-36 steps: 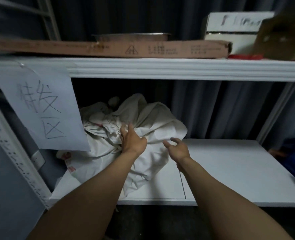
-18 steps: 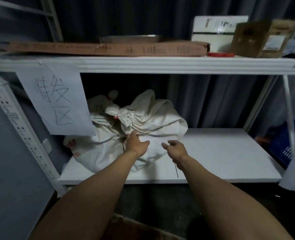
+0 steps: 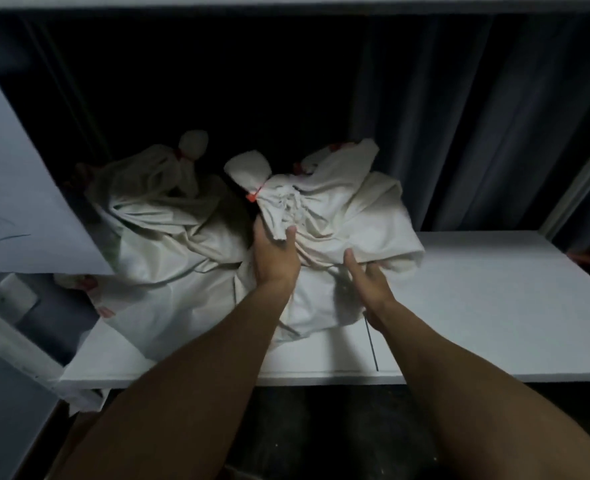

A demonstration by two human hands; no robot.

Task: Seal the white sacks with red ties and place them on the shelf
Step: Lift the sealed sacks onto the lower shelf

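Note:
Two white sacks lie on the lower white shelf (image 3: pixel 494 306). The left sack (image 3: pixel 155 216) slumps toward the back, its knotted neck bound by a red tie (image 3: pixel 182 157). The right sack (image 3: pixel 349 209) lies in front of me, with a red tie (image 3: pixel 253 195) round its neck. My left hand (image 3: pixel 274 254) grips a bunch of this sack's cloth just below the neck, thumb pressed over the fabric. My right hand (image 3: pixel 366 282) touches the sack's lower front with straight fingers and holds nothing.
A white paper sign (image 3: pixel 16 202) with handwriting hangs at the left, in front of the shelf's left post (image 3: pixel 2 341). A dark curtain (image 3: pixel 459 116) hangs behind. The upper shelf's edge (image 3: pixel 286 1) runs overhead. The shelf's right half is bare board.
The view has come closer and lower into the shelf. My left hand moved up to the gathered cloth under the sack's neck and took hold. My right hand reached forward onto the sack.

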